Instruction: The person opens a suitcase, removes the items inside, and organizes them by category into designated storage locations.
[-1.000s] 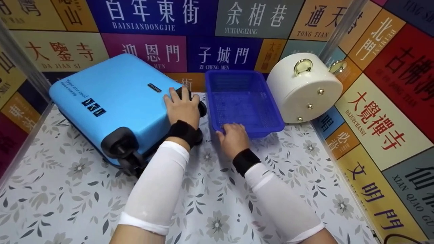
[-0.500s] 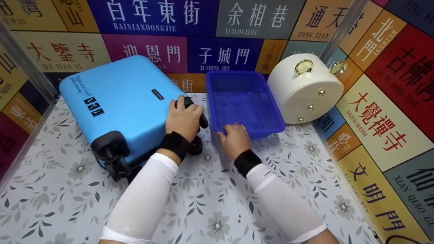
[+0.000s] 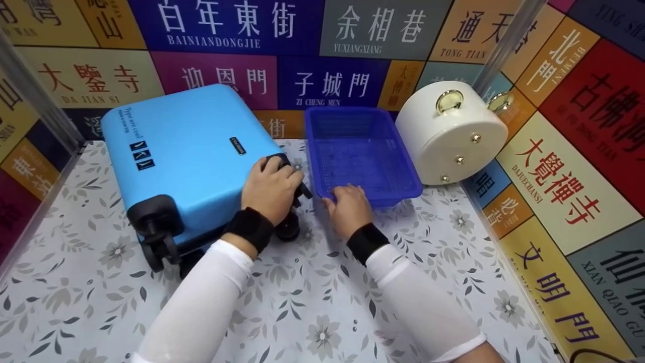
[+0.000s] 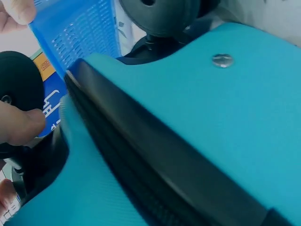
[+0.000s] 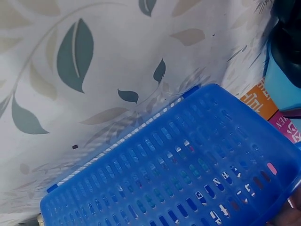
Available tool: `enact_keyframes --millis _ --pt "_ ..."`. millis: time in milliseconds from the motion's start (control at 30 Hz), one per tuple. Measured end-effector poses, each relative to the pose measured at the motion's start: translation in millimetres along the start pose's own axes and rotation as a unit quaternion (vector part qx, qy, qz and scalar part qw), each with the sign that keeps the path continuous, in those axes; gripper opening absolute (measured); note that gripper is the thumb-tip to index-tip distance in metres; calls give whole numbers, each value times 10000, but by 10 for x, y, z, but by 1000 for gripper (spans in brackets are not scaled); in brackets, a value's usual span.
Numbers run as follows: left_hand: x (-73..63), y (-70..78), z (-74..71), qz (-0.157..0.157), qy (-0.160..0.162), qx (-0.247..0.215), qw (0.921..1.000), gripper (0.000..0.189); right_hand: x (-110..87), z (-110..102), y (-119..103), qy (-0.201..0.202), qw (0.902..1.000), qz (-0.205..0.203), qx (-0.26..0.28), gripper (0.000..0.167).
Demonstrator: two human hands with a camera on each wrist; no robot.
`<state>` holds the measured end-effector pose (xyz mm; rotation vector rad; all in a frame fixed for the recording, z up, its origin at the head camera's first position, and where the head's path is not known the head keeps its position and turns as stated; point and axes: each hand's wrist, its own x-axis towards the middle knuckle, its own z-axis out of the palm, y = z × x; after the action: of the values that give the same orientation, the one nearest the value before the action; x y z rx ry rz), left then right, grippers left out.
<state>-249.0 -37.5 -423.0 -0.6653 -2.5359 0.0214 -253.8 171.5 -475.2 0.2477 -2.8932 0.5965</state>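
Note:
A light blue hard-shell suitcase (image 3: 186,151) lies on its side on the left, its black wheels toward me. At its right corner my left hand (image 3: 269,189) grips the black wheel mount; in the left wrist view the thumb (image 4: 23,125) is against the mount beside a wheel (image 4: 21,77). My right hand (image 3: 350,212) holds the front left corner of a purple-blue plastic basket (image 3: 393,194), fingers over the rim. In the right wrist view the slotted basket wall (image 5: 155,174) hides most of that hand.
A white round-topped case (image 3: 448,146) with gold rings and studs stands right of the basket. Sign-printed walls (image 3: 297,30) enclose the back and both sides. A floral cloth (image 3: 322,302) covers the table.
My left hand has drawn back toward me, and the suitcase has turned with it, its far left corner swinging right. My right hand and the basket have stayed in place.

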Motion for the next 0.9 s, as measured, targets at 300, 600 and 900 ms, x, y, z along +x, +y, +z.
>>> enact_keyframes --millis 300,600,900 --pt "-154 -40 -13 590 417 -111 9973 33 1 38 -30 129 9999 -43 -59 30" --pt "-274 -30 -17 1105 770 -422 9900 36 -1 83 -35 293 9992 -147 -212 32" --pt "-269 31 -62 1375 747 -578 9860 34 16 98 -27 255 9993 -137 -241 32"
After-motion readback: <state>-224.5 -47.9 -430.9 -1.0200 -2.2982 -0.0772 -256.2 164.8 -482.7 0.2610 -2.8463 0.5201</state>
